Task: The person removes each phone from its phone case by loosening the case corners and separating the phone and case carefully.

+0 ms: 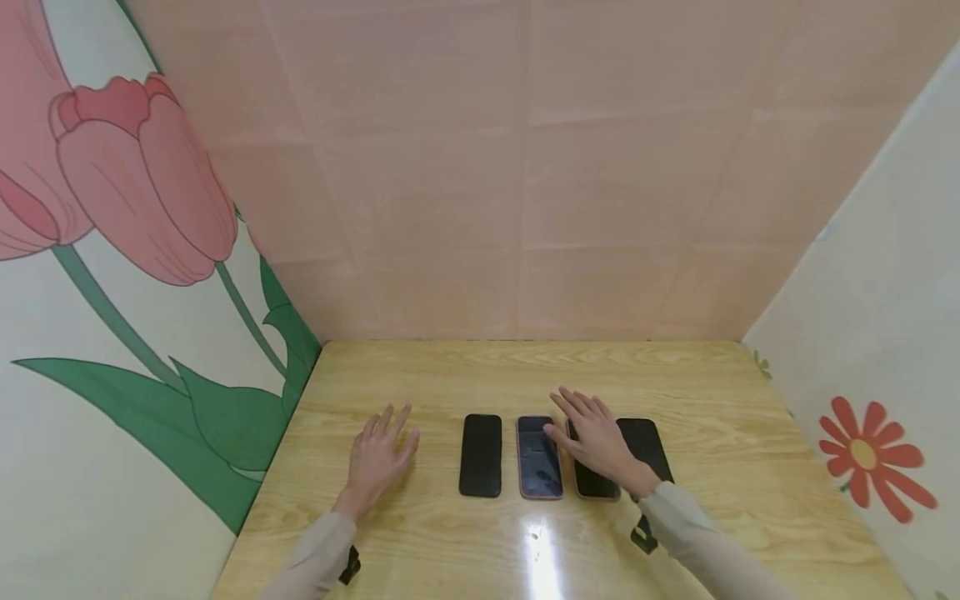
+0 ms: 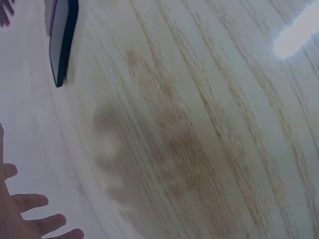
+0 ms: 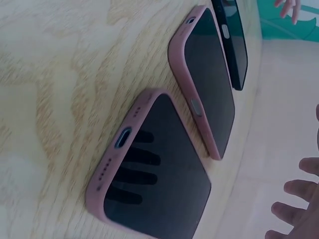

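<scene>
Several phones lie face up in a row on the wooden table. From the left in the head view come a black phone (image 1: 481, 456), a phone in a pink case (image 1: 540, 468), a second pink-cased phone (image 1: 597, 485) and a larger dark phone (image 1: 647, 442). My right hand (image 1: 600, 446), fingers spread, is over the two rightmost phones and partly hides them. Its fingers reflect in the dark screen of the nearest pink-cased phone (image 3: 154, 174) in the right wrist view. Left of the row, my left hand (image 1: 377, 457) hovers with spread fingers and holds nothing.
The wood-grain table (image 1: 420, 367) ends at a pink backdrop (image 1: 517, 208). Side panels carry a tulip print (image 1: 150, 175) on the left and a red flower (image 1: 862, 454) on the right. A bright light reflection falls on the table in front of the phones.
</scene>
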The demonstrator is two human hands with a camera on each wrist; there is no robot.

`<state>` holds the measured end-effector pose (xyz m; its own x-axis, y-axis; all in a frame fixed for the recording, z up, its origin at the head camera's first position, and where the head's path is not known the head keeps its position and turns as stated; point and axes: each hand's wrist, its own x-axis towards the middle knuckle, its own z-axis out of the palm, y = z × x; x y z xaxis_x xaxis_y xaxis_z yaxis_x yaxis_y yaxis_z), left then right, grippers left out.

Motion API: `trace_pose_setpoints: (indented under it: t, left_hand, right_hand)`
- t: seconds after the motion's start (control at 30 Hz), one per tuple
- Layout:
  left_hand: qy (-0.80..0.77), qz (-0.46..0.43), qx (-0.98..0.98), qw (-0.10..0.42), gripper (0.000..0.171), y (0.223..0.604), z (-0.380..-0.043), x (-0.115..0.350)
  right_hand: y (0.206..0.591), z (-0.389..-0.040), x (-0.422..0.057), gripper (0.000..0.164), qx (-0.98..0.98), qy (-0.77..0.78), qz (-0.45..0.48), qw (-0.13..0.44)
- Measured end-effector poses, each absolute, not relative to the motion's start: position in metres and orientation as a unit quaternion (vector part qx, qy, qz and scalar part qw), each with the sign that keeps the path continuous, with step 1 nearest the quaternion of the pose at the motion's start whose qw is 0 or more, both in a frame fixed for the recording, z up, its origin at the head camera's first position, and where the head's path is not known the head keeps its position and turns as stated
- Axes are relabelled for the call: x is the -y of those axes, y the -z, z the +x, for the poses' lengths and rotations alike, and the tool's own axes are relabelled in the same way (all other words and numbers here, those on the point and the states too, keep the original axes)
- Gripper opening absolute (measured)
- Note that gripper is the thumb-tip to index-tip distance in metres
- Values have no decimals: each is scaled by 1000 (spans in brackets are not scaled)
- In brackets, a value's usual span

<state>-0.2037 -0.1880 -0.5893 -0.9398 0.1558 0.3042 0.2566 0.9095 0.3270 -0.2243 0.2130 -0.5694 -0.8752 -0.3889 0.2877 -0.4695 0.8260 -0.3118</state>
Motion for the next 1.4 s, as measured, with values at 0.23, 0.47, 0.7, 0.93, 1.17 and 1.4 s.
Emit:
trace_pose_setpoints:
  t: [0.23,0.47,0.7,0.93,1.17,1.4]
  left_hand:
    - [207,-101,967,110,56,593,-201,183]
    - [213,-100,967,97,55,596,-197,173]
    - [216,-116,962,117,52,598,-199,165]
    - [214,-128,962,114,51,601,-195,157]
    - [222,-134,960,107,51,607,-190,152]
    - [218,-138,961,95,45,615,-186,145]
  right_hand:
    - [569,-225,-203,71,947,-192,239,98]
    - [563,-222,-191,72,943,-204,250,78]
    - [567,-229,-176,68,942,-193,261,79]
    - [571,-231,-166,65,938,-199,277,54]
    - [578,-232,-158,62,933,-205,292,46]
    - [587,-236,-151,60,931,-210,295,44]
